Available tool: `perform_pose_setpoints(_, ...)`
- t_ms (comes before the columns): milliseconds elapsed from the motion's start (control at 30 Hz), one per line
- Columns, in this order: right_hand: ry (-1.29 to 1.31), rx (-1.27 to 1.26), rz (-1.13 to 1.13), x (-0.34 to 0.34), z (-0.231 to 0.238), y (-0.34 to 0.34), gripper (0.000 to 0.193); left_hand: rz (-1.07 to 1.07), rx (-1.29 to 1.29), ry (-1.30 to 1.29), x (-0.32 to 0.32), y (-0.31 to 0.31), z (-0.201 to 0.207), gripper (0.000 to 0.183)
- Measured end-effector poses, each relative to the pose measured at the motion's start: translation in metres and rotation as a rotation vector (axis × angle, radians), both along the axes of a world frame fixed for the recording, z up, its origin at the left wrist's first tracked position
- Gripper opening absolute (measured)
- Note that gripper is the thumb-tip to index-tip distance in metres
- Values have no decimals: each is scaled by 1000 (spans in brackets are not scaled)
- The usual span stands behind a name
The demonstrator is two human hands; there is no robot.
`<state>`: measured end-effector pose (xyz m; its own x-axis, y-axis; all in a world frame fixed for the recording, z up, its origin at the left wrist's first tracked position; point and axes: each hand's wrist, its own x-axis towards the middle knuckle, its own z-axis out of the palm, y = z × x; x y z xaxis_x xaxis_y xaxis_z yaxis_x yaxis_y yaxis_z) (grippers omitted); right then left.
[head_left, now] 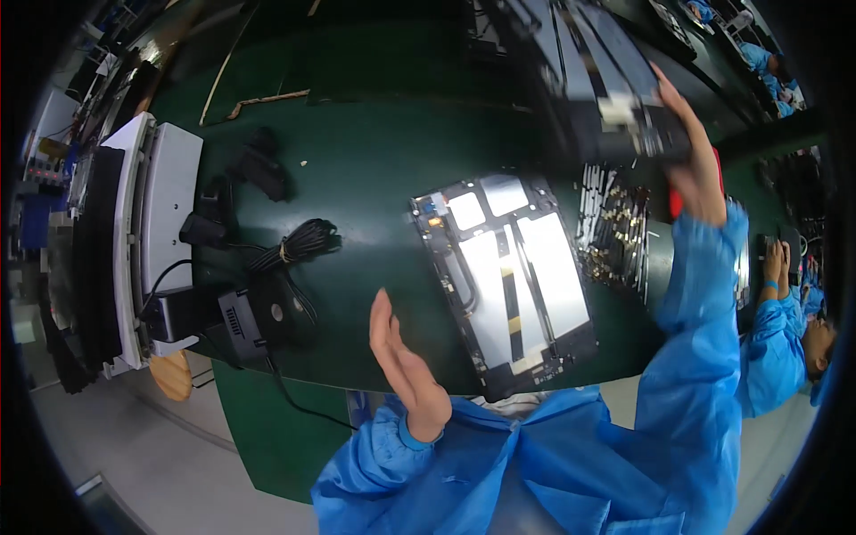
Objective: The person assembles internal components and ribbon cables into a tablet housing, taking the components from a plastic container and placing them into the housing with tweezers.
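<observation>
My right hand (698, 165) grips the near right corner of an opened tablet (584, 80), raised at the back of the green table and smeared by motion. Its inside shows grey battery cells and a dark ribbon cable. A second opened tablet (504, 285) lies on the table in front of my body, with shiny silver battery cells and a small circuit board at its far left corner. Just left of it is my left hand (397, 352), fingers stretched out, holding nothing and apart from the tablet.
Thin strips and small parts (615, 223) lie piled right of the flat tablet. At left are a bundled black cable (299, 242), black power adapters (241, 325) and a white boxy unit (169, 196). Co-workers in blue sit at right, one with hands (776, 263) on a bench.
</observation>
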<state>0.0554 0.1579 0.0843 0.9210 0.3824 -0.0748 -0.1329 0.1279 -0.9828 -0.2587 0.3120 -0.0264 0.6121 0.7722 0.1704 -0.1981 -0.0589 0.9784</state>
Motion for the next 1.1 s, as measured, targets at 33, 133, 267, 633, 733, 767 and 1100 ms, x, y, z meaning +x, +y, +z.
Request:
perform_pose_setpoints(33,18,46,-18,22,-1,7,56,15,20,-7,-4,-3,-7,48)
perform_pose_setpoints(133,-33,33,20,93,-34,33,54,59,50,-19,-4,-3,-10,43)
perform_pose_setpoints(267,-104,-230,-54,163,-73,43,42,41,153,38,-6,-2,-11,38)
perform_pose_setpoints(633,-808,-1006,23,2,62,17,27,47,141,75,0,1,-4,27)
perform_pose_setpoints(733,-1002,-988,183,-60,26,-21,17,19,173,143,-7,3,-6,23)
perform_pose_setpoints(767,-1062,-1108,291,-75,20,-37,16,17,179,148,-8,3,-6,22)
perform_pose_setpoints(1100,-429,-1040,268,-113,-60,-92,26,-1,277,221,-3,-8,-1,21)
